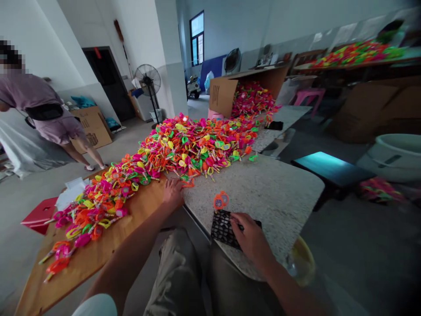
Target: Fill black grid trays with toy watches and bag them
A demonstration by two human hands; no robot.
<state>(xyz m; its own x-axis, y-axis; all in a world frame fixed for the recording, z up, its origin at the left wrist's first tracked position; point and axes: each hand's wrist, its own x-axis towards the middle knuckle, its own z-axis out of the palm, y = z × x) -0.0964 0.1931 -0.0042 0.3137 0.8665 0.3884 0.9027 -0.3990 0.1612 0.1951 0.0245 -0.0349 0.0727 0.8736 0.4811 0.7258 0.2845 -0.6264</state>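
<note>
My left hand (173, 192) lies at the near edge of a heap of bright plastic toys (187, 145), with its fingers stretched forward. Beside its fingertips is an orange toy piece (188, 183); I cannot tell whether they touch. Over a black openwork tray (225, 230) at the table's near edge, my right hand (248, 232) is closed with bent fingers. What its fingertips pinch, if anything, is hidden. Just beyond the tray lie orange watch-like toys with round faces (219, 201) on the speckled tabletop (279, 180).
The heap spreads left onto a wooden board (138, 219). A tipped cardboard box (223, 97) spills more pieces behind it. A dark stool (332, 169) and a white tub (399, 156) stand at right. One person (49, 101) stands at left, near a fan (148, 81).
</note>
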